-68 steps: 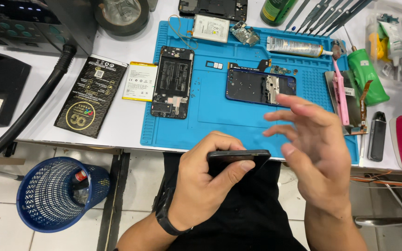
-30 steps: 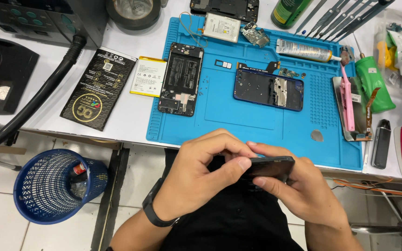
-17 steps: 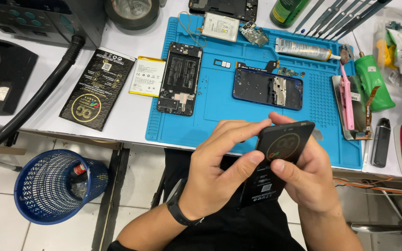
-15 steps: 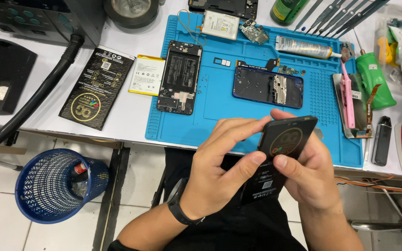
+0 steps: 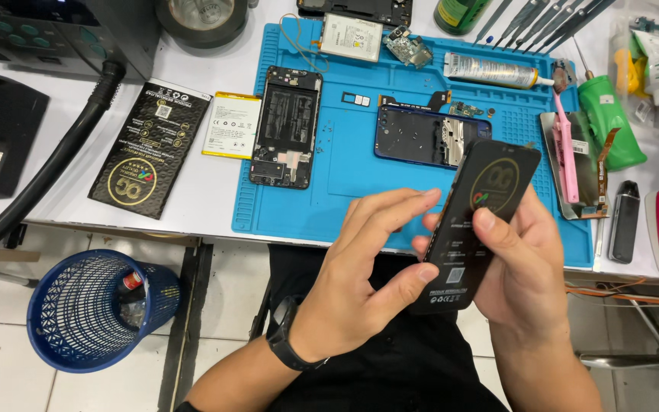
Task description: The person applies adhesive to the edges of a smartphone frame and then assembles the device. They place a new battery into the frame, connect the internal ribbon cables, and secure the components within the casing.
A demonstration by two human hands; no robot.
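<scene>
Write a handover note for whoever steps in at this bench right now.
Left hand: thumb and fingers on the lower edge of the black flat packet.
Right hand: holds the packet from behind, thumb across its front.
The packet is tilted above the near edge of the blue work mat, apparently unopened.
On the mat: an opened phone frame and a blue phone body. A matching black packet and a white battery lie left of the mat.

Single head-worn camera, looking steeply down from above the person's lap and facing forward over the near edge of the white surface (image 5: 192, 206). It is sitting close to the hands, taking in the blue repair mat (image 5: 360, 198) ahead and the floor-level wastebasket (image 5: 78, 336) lower left.
</scene>
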